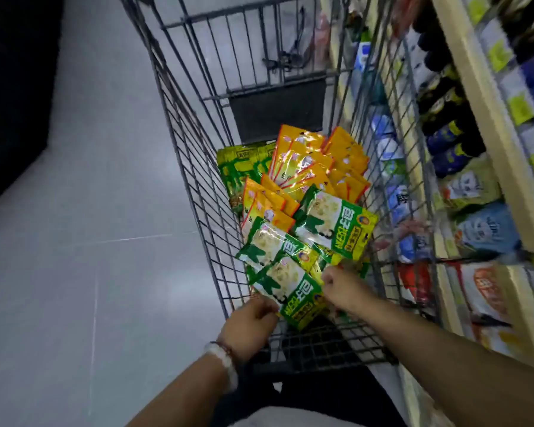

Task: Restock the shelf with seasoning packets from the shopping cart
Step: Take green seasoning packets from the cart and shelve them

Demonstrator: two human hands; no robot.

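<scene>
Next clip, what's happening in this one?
A person leans over a wire shopping cart beside stocked shelves. Both hands are on the nearest green-and-white seasoning packet: the left hand holds its near edge, the right hand grips its far side. Orange packets lie farther in. Nothing is lifted out yet.

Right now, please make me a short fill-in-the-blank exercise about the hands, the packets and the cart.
1. Both hands grip a ____ and white packet near the cart's handle end.
2. The orange packets lie ____ the cart.
3. The stocked shelf stands on the person's ____ side.
4. The beaded bracelet sits on the ____ wrist.

Missing words: green; inside; right; left
</scene>
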